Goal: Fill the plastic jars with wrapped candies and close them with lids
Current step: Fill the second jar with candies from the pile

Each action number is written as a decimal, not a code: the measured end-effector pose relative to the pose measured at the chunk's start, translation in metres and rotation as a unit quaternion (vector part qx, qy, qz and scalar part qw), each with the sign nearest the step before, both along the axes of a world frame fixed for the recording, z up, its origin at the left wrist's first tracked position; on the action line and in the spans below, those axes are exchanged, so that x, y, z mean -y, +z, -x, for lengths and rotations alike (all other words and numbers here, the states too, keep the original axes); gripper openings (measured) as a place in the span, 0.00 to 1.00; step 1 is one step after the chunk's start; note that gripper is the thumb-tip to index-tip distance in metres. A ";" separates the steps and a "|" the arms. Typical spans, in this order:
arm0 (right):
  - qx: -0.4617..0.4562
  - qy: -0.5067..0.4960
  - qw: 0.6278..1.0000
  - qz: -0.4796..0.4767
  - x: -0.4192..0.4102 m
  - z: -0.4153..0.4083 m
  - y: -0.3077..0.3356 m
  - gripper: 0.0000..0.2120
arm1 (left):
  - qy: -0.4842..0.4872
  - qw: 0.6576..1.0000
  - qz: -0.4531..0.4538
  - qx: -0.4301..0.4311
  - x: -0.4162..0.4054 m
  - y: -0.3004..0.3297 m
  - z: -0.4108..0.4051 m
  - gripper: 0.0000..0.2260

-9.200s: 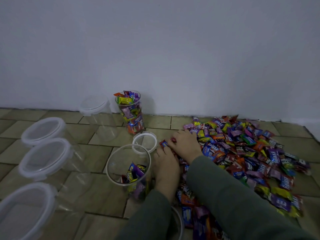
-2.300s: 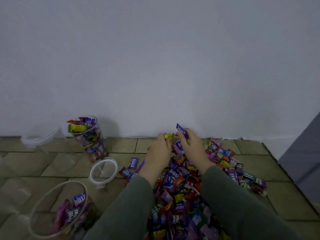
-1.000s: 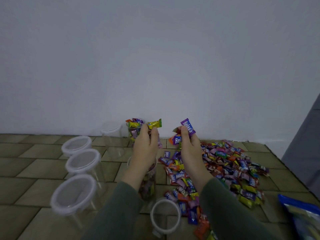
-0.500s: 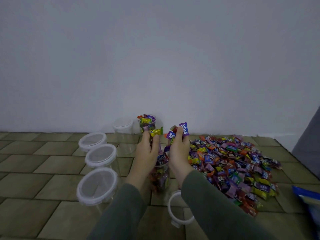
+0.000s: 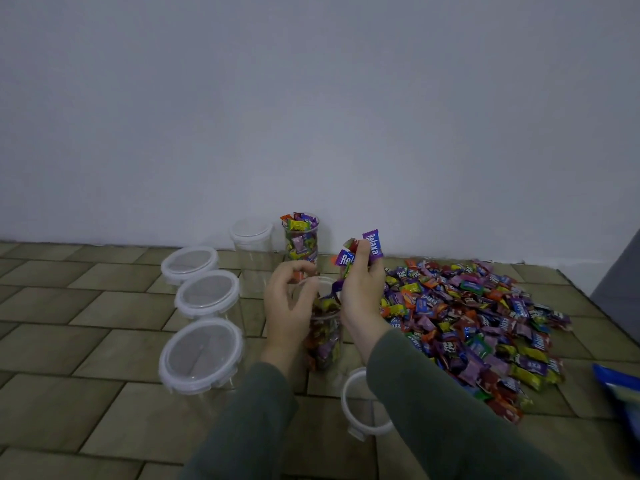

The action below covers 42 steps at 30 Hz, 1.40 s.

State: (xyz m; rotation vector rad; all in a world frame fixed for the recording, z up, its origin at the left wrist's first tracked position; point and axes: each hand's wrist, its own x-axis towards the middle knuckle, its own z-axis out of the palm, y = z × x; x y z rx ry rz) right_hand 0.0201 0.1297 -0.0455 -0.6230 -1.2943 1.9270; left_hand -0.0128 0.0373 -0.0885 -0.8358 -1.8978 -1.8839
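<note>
A clear open jar (image 5: 323, 341), partly filled with wrapped candies, stands on the tiled floor between my hands. My left hand (image 5: 285, 306) hovers at its rim with loosely curved fingers and nothing visible in them. My right hand (image 5: 360, 296) grips a bunch of candies (image 5: 372, 244), purple wrappers sticking up, just above the jar's right rim. A large pile of wrapped candies (image 5: 467, 313) spreads to the right. A loose white lid (image 5: 360, 431) lies in front of the jar, partly under my right sleeve. A lidless jar heaped with candies (image 5: 300, 237) stands by the wall.
Three empty lidded jars (image 5: 207, 292) line up at the left, and another lidded one (image 5: 251, 233) stands by the wall. A blue bag (image 5: 620, 386) pokes in at the right edge, below a grey surface (image 5: 623, 282).
Both hands lifted candies from the pile and carried them left over the open jar. The yellow candy my left hand held half a second ago is gone from it.
</note>
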 end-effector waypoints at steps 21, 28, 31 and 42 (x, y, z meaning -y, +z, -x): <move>0.052 0.293 0.856 -0.423 -0.042 -0.017 -0.022 0.05 | -0.038 0.937 -0.138 0.319 -0.029 -0.026 -0.006 0.30; 0.097 0.298 0.750 -0.582 -0.046 -0.027 -0.007 0.15 | -0.025 0.935 -0.129 0.331 -0.029 -0.026 -0.005 0.28; 0.143 0.260 0.701 -0.649 -0.044 -0.029 0.007 0.15 | -0.028 0.928 -0.149 0.341 -0.030 -0.025 -0.005 0.26; 0.385 0.353 0.520 -0.676 -0.017 -0.005 0.029 0.19 | -0.021 0.931 -0.162 0.327 -0.032 -0.026 -0.005 0.23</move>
